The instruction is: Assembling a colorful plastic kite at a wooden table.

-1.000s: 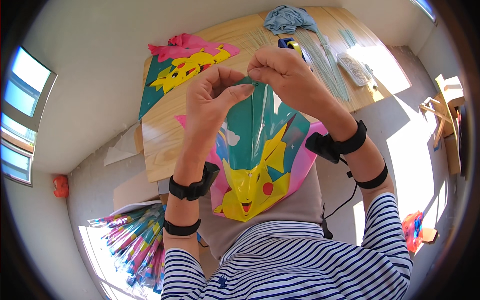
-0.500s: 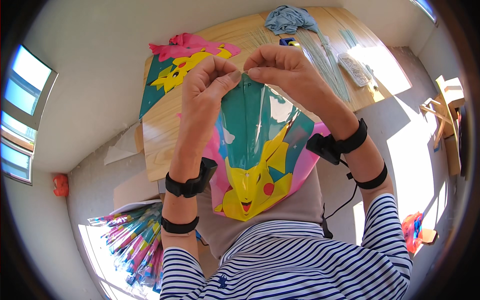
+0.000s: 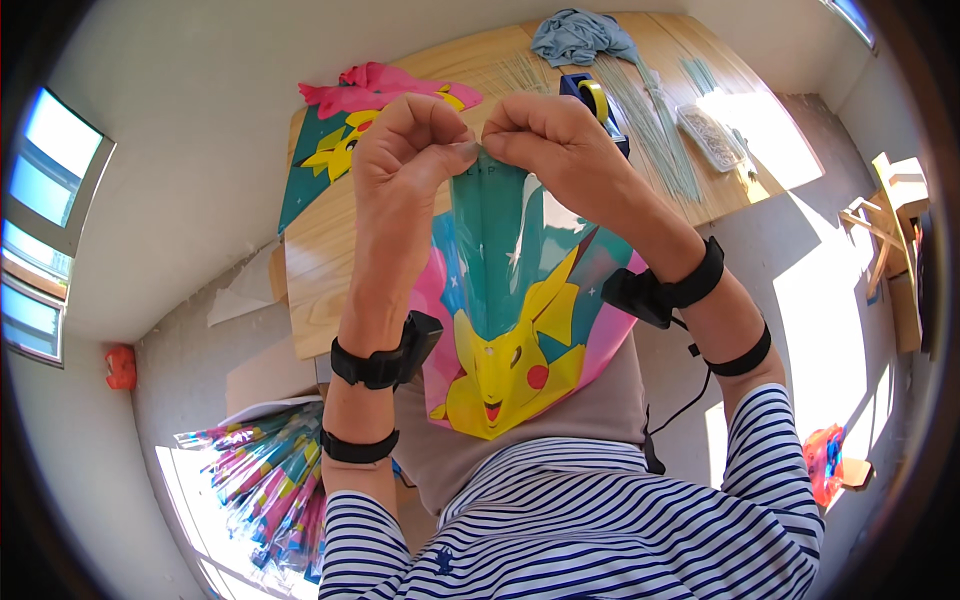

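A glossy plastic kite, green and pink with a printed yellow cartoon figure, hangs over my lap, creased down its middle. Its narrow top edge is between my hands. My left hand pinches that edge with thumb and forefinger. Just beside it, my right hand also pinches the edge, its fingers curled in. The fingertips of the two hands nearly meet. Anything small between them is too hidden to make out.
Beyond my hands, the wooden table holds more printed sheets, a blue tape dispenser, thin rods, a clear box of small parts and a grey-blue cloth. Folded printed kites are bundled at lower left.
My right hand has shifted slightly left and down, its fingers more curled, so more of the tape dispenser shows. My left hand moved slightly left. Both still pinch the kite's top edge.
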A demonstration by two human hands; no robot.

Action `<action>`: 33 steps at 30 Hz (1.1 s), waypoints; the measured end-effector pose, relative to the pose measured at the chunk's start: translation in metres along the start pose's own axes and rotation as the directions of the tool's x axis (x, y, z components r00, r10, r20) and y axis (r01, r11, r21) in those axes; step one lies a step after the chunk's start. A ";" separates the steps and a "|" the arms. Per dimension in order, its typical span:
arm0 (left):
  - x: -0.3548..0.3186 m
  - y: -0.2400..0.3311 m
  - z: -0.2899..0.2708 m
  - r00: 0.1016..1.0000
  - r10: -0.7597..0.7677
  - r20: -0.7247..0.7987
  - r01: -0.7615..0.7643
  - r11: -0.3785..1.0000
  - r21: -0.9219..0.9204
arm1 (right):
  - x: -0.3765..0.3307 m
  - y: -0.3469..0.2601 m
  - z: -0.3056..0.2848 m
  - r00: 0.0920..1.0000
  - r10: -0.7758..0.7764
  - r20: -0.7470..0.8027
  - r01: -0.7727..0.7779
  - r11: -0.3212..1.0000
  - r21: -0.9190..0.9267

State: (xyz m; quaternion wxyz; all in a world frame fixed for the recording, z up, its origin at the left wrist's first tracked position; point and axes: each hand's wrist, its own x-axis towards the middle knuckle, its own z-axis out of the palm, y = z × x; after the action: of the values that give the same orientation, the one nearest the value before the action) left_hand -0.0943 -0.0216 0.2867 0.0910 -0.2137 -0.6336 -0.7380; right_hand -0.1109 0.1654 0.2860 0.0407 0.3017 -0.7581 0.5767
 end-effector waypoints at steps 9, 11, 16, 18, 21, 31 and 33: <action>-0.005 0.007 0.001 0.996 -0.082 -0.033 0.083 0.996 0.033 | 0.003 0.007 0.003 0.995 0.079 0.053 -0.088 0.976 0.198; -0.005 0.007 0.000 0.997 -0.077 -0.005 0.077 0.996 0.050 | 0.002 0.008 0.004 0.997 0.059 0.049 -0.067 0.981 0.183; -0.005 0.006 -0.003 0.997 -0.081 -0.011 0.082 0.996 0.048 | 0.000 0.007 0.006 0.997 0.069 0.039 -0.078 0.959 0.273; -0.006 0.004 -0.003 0.998 -0.067 -0.011 0.068 0.996 0.051 | -0.001 0.010 0.006 0.995 0.089 0.040 -0.096 0.954 0.285; -0.006 0.003 -0.003 0.999 -0.042 -0.003 0.042 0.993 0.106 | -0.002 0.008 0.005 0.992 0.089 0.089 -0.105 0.976 0.192; -0.005 0.003 -0.002 0.999 -0.042 0.000 0.042 0.992 0.123 | -0.002 0.005 0.012 0.994 0.103 0.025 -0.104 0.992 0.064; -0.005 0.002 -0.003 0.999 -0.049 -0.007 0.049 0.988 0.149 | -0.002 0.005 0.014 0.996 0.092 0.007 -0.092 0.996 0.002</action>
State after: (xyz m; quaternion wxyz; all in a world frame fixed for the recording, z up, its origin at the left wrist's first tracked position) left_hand -0.0896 -0.0252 0.2860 0.0896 -0.1894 -0.6920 -0.6909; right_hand -0.1078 0.1543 0.2761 0.0110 0.2686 -0.7707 0.5778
